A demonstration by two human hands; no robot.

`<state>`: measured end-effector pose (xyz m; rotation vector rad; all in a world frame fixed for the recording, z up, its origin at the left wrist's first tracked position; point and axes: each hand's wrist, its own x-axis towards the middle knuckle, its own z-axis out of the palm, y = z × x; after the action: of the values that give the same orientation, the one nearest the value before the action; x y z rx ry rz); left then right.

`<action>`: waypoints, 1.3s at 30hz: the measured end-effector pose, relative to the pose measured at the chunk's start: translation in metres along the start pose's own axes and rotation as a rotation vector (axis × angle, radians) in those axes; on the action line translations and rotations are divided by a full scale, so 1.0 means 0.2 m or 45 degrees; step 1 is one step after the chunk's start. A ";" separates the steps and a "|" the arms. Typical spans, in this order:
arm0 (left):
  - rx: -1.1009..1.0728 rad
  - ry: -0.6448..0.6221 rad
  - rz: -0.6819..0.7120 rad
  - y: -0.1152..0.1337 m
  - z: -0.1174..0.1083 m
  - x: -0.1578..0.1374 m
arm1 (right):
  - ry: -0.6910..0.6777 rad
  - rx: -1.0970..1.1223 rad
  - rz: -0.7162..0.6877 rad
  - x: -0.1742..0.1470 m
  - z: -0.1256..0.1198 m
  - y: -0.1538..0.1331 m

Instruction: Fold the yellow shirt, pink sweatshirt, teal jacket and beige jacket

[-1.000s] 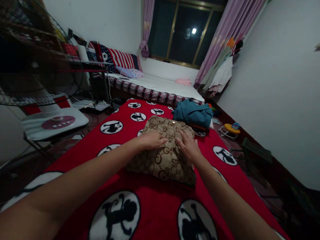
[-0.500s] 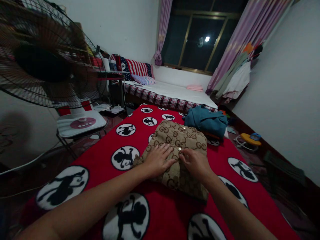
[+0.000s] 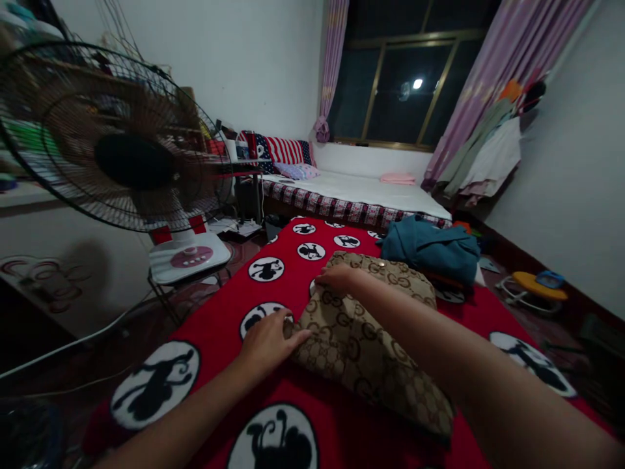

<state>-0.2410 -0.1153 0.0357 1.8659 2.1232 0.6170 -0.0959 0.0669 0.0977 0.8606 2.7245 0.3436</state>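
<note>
A folded tan garment with a brown monogram pattern and a metal snap button [image 3: 359, 335] lies on the red blanket [image 3: 288, 404]. At its near left corner is my left hand [image 3: 269, 340], its thumb and fingers closed on the cloth edge. My right hand [image 3: 339, 279] reaches across the garment and grips its far left edge; my forearm covers part of the fabric. The right fingertips are partly hidden.
A folded teal garment [image 3: 430, 244] lies farther back at the right. On the left an electric fan [image 3: 134, 161] stands on a small stand. A bed with a white sheet [image 3: 351, 189] is beyond. A yellow-topped stool [image 3: 537, 284] stands on the floor at right.
My right hand has left the snap button and crossed to the garment's far left edge. My left hand has slid off the top to the near left corner. The view has turned left.
</note>
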 end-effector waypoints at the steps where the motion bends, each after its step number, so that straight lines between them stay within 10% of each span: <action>1: -0.038 -0.032 -0.030 -0.01 0.01 0.00 | -0.032 -0.010 -0.006 0.01 0.00 -0.01; 8: -0.526 -0.080 -0.076 -0.03 0.05 -0.01 | -0.112 -0.086 0.017 -0.03 -0.01 0.01; 16: -1.148 0.225 -0.022 0.08 0.13 -0.10 | 0.026 -0.186 0.028 -0.24 -0.15 0.05; 25: -1.123 0.699 0.612 0.48 -0.63 -0.16 | 0.867 -0.044 0.344 -0.61 -0.60 0.20; 29: -0.627 0.679 0.950 0.69 -0.61 -0.24 | 1.036 0.221 0.503 -0.79 -0.35 0.18; 35: 0.034 0.018 1.386 0.75 0.14 -0.39 | 0.802 0.866 0.549 -1.07 0.48 0.12; 39: 0.026 -0.236 1.467 0.73 0.34 -0.46 | 0.686 0.962 0.774 -1.22 0.65 0.14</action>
<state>-0.0676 -0.1822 0.0361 2.9002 0.7656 0.5520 0.1533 -0.0358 0.0275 2.0652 3.0172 -0.4683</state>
